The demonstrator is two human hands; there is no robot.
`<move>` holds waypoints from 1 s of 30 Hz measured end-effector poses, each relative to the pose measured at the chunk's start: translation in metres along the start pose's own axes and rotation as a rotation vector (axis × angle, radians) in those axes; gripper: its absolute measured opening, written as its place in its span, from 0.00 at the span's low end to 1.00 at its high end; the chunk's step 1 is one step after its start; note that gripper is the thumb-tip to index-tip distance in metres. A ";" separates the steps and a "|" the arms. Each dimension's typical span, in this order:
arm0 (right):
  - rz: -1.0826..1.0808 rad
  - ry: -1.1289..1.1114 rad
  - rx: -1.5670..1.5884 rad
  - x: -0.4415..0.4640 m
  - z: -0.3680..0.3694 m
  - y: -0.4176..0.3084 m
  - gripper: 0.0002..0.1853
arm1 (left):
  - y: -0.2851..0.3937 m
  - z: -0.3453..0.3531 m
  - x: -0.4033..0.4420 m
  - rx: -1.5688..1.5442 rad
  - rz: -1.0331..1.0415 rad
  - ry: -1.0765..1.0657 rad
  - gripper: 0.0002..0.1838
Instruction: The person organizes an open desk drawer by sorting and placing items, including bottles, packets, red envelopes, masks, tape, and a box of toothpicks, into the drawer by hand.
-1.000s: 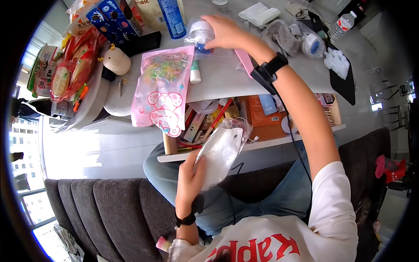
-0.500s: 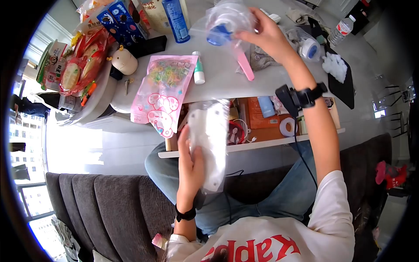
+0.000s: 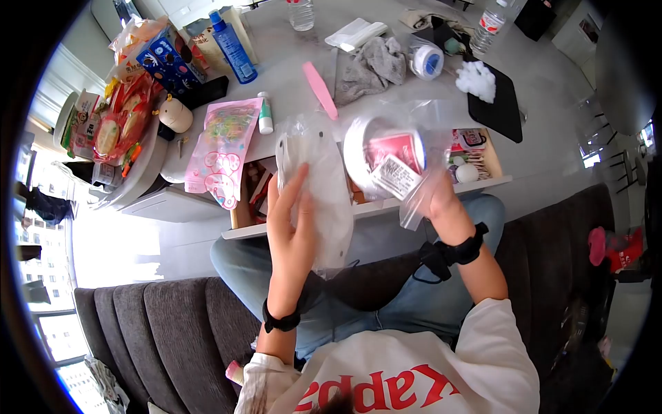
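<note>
My left hand (image 3: 289, 224) is closed on the lower left side of a clear plastic bag (image 3: 324, 196) with a flat white thing inside. The bag is upright above my lap, its top reaching the table's edge. My right hand (image 3: 441, 196), partly hidden by clear film, grips a zip bag (image 3: 414, 210). Inside that bag are a round white roll (image 3: 356, 159) and a red packet with a white printed label (image 3: 396, 176). Both bags are over the open drawer (image 3: 476, 183) and hide much of it.
On the table lie a pink strip (image 3: 320, 90), a grey cloth (image 3: 372, 69), a pink printed pouch (image 3: 224, 152) and a small white-green tube (image 3: 265, 114). A blue spray bottle (image 3: 234, 52) stands behind. White fluff (image 3: 476, 81) rests on a black mat (image 3: 500, 110) at the right.
My right hand has brought its bag from above the table down towards me, turning it so the red packet and label show. The left hand's bag has shifted slightly left and up.
</note>
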State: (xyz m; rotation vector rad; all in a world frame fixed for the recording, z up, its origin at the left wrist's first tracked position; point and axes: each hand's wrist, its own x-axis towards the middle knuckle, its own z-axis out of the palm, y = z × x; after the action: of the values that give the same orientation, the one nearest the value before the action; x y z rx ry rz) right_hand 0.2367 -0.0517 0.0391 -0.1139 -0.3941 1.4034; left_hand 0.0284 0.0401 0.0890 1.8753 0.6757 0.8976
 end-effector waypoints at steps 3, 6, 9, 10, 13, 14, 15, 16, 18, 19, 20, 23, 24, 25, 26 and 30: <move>0.044 0.226 -0.119 -0.023 0.002 0.006 0.24 | 0.018 0.014 -0.005 -0.028 -0.029 -0.015 0.29; 0.133 0.180 -0.134 -0.036 -0.002 0.009 0.25 | 0.026 0.033 -0.009 0.036 0.045 -0.078 0.38; 0.111 0.151 -0.285 -0.045 0.016 0.006 0.28 | 0.040 0.047 -0.018 0.136 0.105 -0.108 0.39; 0.092 0.158 -0.366 -0.047 0.026 0.004 0.30 | 0.042 0.051 -0.022 0.160 0.117 -0.109 0.39; 0.038 0.186 -0.619 -0.053 0.046 0.000 0.32 | 0.044 0.060 -0.031 0.213 0.163 -0.110 0.40; 0.032 0.187 -0.686 -0.057 0.050 0.000 0.32 | 0.046 0.062 -0.034 0.227 0.167 -0.107 0.41; 0.025 0.192 -0.740 -0.060 0.051 -0.001 0.32 | 0.047 0.065 -0.036 0.236 0.178 -0.110 0.41; 0.025 0.193 -0.771 -0.063 0.051 -0.001 0.32 | 0.049 0.067 -0.039 0.244 0.187 -0.113 0.42; 0.026 0.197 -0.814 -0.069 0.051 -0.002 0.32 | 0.050 0.069 -0.042 0.281 0.218 -0.107 0.43; 0.026 0.207 -0.827 -0.072 0.050 -0.002 0.32 | 0.050 0.071 -0.043 0.310 0.240 -0.097 0.43; 0.033 0.214 -0.836 -0.076 0.049 -0.002 0.32 | 0.050 0.072 -0.044 0.338 0.263 -0.088 0.44; 0.058 0.226 -0.833 -0.082 0.048 -0.003 0.32 | 0.048 0.073 -0.046 0.368 0.267 -0.081 0.45; 0.068 0.227 -0.825 -0.083 0.048 -0.002 0.32 | 0.048 0.073 -0.046 0.354 0.263 -0.078 0.46; 0.081 0.229 -0.803 -0.083 0.048 -0.002 0.32 | 0.047 0.072 -0.047 0.355 0.273 -0.082 0.46; 0.095 0.227 -0.763 -0.082 0.047 -0.001 0.33 | 0.046 0.072 -0.047 0.359 0.282 -0.086 0.46; 0.151 0.199 -0.543 -0.073 0.039 0.004 0.33 | 0.044 0.072 -0.046 0.343 0.283 -0.084 0.47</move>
State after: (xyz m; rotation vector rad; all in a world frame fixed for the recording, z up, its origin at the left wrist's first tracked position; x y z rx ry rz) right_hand 0.2115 -0.1285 0.0596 -0.7333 -0.6016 1.3861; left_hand 0.0636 -0.0490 0.0919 2.3459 0.5460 0.9165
